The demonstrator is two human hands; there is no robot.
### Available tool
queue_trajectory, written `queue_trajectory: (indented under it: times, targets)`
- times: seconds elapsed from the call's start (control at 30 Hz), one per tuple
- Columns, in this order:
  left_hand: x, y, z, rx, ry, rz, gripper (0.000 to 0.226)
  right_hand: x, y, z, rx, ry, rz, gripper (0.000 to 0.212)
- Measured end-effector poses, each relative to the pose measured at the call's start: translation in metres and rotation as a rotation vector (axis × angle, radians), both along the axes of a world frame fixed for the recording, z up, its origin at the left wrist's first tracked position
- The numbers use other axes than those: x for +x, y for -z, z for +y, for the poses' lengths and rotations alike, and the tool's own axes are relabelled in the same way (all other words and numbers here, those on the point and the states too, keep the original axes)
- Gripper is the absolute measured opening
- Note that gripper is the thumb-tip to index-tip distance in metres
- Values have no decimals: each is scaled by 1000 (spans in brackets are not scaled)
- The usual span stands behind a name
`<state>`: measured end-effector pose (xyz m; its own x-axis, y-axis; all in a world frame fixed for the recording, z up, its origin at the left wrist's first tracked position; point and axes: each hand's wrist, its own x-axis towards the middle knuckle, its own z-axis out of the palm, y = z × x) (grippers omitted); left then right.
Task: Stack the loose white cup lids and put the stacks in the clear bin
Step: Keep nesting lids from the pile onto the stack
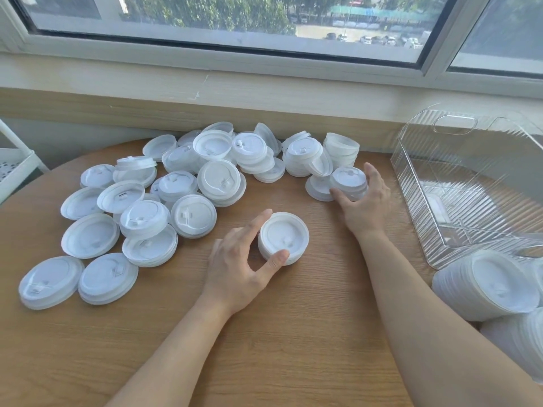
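Resting flat on the wooden table, a short stack of white lids sits near the middle with its stacking axis upright and the recessed underside of the top lid facing up. The left hand is curled round this stack, forefinger along the far-left rim and thumb pressed on the near rim. The right hand is half closed on another small stack farther back, thumb at its near-left side and fingers round its right edge; that stack's top lid faces dome up. To the left and behind lies the loose pile of lids, some dome up, some upside down, several tilted on their neighbours. The clear bin, ribbed and with a handle slot, stands at the table's right edge, tipped so its opening faces left. Just in front of it lie long stacks of lids on their sides. Behind the table runs a pale sill under a wide window showing trees and parked cars
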<state>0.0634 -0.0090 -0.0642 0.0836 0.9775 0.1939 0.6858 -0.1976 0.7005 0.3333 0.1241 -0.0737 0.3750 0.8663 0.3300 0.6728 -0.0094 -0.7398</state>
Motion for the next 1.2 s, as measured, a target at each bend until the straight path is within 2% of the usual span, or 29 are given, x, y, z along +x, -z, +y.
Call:
queue_trajectory:
  times: [0.13, 0.23, 0.43, 0.5, 0.9, 1.0, 1.1, 1.2]
  targets:
    - [0, 0, 1, 1, 0, 3, 77, -3, -6, -16, 89, -2, 94, 91]
    - [1, 0, 1, 8, -8, -4, 77, -15, -9, -45, 145, -93, 109, 92]
    - [0, 0, -1, 7, -7, -1, 78, -34, -6, -110, 197, -299, -101, 94]
    - [1, -1, -1, 6, -1, -3, 78, -36, -8, -120, 205, -316, -107, 93]
    - [0, 0, -1, -1, 3, 16, 82, -43, -30, -132, 277, -442, 166, 99]
    - [0, -1, -1, 5, 7, 5, 89, -52, -46, -131, 263, -488, 122, 91]
    - [0, -2, -1, 14, 5, -3, 93, -60, -55, -124, 206, -535, -7, 76]
    - [-1, -1, -1, 15, 2, -15, 95, -67, -52, -118, 147, -565, -107, 72]
